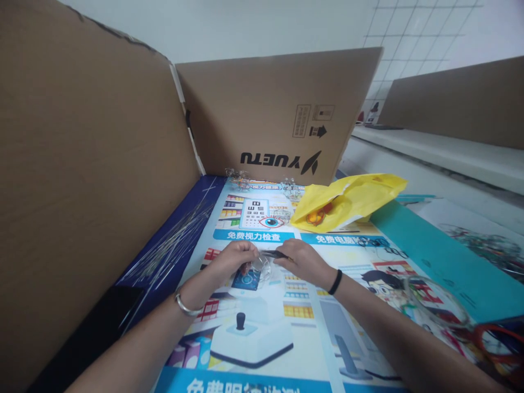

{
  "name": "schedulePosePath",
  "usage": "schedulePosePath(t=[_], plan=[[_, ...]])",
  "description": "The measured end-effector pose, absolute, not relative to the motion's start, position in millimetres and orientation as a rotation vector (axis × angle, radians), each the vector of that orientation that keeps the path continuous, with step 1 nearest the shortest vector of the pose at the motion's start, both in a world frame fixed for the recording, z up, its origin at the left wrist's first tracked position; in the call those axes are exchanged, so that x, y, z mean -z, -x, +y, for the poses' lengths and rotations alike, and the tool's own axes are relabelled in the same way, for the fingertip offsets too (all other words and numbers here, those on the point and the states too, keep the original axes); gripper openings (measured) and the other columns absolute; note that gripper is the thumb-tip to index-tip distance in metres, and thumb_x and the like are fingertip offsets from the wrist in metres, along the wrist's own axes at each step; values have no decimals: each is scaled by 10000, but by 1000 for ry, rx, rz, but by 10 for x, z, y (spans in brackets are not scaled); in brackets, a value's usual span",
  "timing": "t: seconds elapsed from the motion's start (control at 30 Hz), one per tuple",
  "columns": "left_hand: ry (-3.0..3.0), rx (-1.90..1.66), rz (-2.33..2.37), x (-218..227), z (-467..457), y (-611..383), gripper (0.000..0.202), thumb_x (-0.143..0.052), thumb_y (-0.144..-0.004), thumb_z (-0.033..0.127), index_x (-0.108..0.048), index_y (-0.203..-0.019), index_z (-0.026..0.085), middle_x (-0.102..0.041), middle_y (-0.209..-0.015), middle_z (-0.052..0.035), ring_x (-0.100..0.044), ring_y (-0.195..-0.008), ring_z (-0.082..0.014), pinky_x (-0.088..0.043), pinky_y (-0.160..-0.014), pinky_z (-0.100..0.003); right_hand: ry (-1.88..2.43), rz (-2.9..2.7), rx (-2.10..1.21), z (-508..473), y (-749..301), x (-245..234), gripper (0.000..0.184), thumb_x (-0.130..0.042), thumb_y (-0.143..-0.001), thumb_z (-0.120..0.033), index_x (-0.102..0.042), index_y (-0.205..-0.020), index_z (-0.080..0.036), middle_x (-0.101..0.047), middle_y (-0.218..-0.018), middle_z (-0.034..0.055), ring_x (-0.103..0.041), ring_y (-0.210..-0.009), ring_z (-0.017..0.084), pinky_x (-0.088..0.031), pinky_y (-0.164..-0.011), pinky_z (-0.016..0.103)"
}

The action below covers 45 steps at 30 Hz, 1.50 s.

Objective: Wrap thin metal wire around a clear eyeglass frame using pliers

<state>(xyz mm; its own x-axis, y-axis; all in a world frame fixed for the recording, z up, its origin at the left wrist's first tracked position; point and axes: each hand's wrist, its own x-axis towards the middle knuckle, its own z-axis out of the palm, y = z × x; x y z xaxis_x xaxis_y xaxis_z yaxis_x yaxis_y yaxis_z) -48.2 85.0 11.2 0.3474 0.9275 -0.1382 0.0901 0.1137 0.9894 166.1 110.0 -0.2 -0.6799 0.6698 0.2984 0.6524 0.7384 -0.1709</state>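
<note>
In the head view, I see the right hand (pixel 303 258) closed around a dark, thin tool (pixel 273 254); its fingers hide the handle, and it may be pliers. The left hand (pixel 236 260) pinches shiny wire loops (pixel 265 266) by the tool's tip. I can't see where the wire ends. Straight wires (pixel 167 243) lie left. A crinkly yellow bag (pixel 360 197) sits near flat brown cardboard (pixel 254 109).

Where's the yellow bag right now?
In the head view, the yellow bag lies right of centre, beyond the right hand, near the lower right corner of the back cardboard panel.
</note>
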Motion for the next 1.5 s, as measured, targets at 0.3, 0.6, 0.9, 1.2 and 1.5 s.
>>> schedulePosePath(t=[0.3,0.6,0.9,1.2,1.5], plan=[[-1243,-748,1003,-81,858,489,161,-603,-683,277,-518,-658,143,-431,-488,55,-383,-380,-51,-266,-397,-184,899,-2594,-26,1085,-1639,21,311,-435,-865,-420,-603,-812,-163,-589,-731,42,-499,-738,155,-353,-682,268],[-1223,-707,1006,-119,843,490,157,-618,-649,271,-534,-625,140,-428,-410,55,-368,-371,-59,-257,-398,-186,862,-2624,110,1083,-1651,20,286,-448,-863,-407,-583,-776,-170,-574,-708,29,-483,-705,143,-323,-653,260],[-1205,-701,1004,-110,851,497,166,-629,-639,284,-546,-647,141,-426,-418,59,-361,-368,-57,-263,-398,-188,887,-2613,150,1057,-1625,23,310,-445,-861,-426,-588,-753,-173,-576,-688,27,-489,-693,142,-315,-632,256],[-1191,-760,1046,-132,896,558,195,-636,-653,307,-525,-645,147,-419,-431,63,-366,-366,-49,-264,-389,-179,924,-2627,138,1161,-1777,-78,267,-475,-852,-396,-614,-824,-170,-590,-736,40,-503,-754,156,-329,-698,279],[-1219,-725,1049,-84,932,566,213,-643,-653,331,-536,-662,147,-433,-444,62,-366,-365,-49,-275,-381,-183,980,-2591,21,1192,-1763,-7,289,-475,-846,-423,-614,-849,-170,-613,-773,42,-524,-770,159,-352,-699,270]])
